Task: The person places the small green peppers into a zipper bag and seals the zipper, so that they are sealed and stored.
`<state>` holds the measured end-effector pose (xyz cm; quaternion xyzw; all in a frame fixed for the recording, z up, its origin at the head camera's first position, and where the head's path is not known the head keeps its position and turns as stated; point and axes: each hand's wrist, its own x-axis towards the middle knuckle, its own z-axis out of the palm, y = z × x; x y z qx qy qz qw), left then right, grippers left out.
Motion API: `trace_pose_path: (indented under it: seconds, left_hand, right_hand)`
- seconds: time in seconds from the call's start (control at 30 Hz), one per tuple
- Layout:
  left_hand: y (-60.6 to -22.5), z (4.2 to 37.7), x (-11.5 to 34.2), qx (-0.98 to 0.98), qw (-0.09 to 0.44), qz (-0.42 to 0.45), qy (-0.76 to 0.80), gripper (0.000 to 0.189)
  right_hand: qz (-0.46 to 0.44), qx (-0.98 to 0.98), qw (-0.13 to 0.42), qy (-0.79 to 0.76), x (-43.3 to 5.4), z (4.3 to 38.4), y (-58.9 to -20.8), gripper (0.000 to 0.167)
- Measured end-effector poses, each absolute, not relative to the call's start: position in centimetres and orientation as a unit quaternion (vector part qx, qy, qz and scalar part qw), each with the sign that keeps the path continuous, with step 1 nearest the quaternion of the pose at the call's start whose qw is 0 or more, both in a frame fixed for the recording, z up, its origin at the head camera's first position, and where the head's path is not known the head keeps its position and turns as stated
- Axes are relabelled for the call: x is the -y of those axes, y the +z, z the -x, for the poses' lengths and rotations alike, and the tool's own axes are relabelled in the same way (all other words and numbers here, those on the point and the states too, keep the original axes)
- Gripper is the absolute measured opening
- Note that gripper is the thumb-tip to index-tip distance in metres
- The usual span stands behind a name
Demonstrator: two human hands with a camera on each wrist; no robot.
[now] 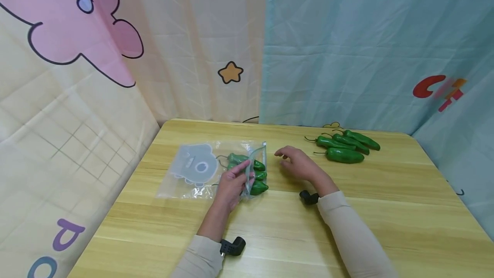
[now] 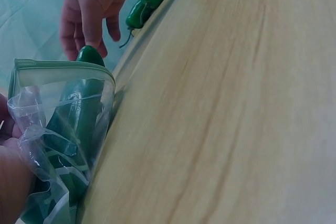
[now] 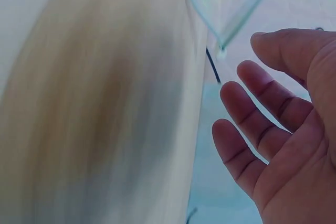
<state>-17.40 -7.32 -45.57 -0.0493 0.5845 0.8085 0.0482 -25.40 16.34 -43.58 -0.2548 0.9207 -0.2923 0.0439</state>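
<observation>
My left hand (image 1: 231,188) grips the mouth edge of a clear zip bag (image 1: 198,166), which lies flat on the table with its opening to the right. Green peppers (image 1: 259,188) are in the bag, their tips at the opening; the hand and the film hide part of them. In the left wrist view, one pepper (image 2: 88,56) pokes out past the zip strip (image 2: 58,63). My right hand (image 1: 301,166) hovers to the right of the bag's mouth, fingers loosely bent. The right wrist view shows nothing in that hand (image 3: 294,124).
Several more green peppers (image 1: 344,155) lie in a group at the back right of the wooden table (image 1: 285,239). Printed curtains (image 1: 332,46) hang behind the table and at its sides. A black wrist camera (image 1: 233,247) sits on my left sleeve, another (image 1: 308,197) on the right.
</observation>
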Motion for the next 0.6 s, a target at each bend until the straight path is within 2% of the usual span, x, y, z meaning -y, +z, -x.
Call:
trace_pose_path:
  seconds: [0.3,0.6]
  left_hand:
    - [-45.6,17.5,7.3,-0.583,0.049,0.045,0.81,0.053]
    - [-45.5,17.6,7.2,-0.582,0.054,0.061,0.809,0.055]
  right_hand:
    - [0.245,-0.925,-0.003,-0.29,-21.0,24.7,-43.0,0.03]
    - [0.234,-0.939,-0.02,-0.252,-25.6,24.1,-43.1,0.031]
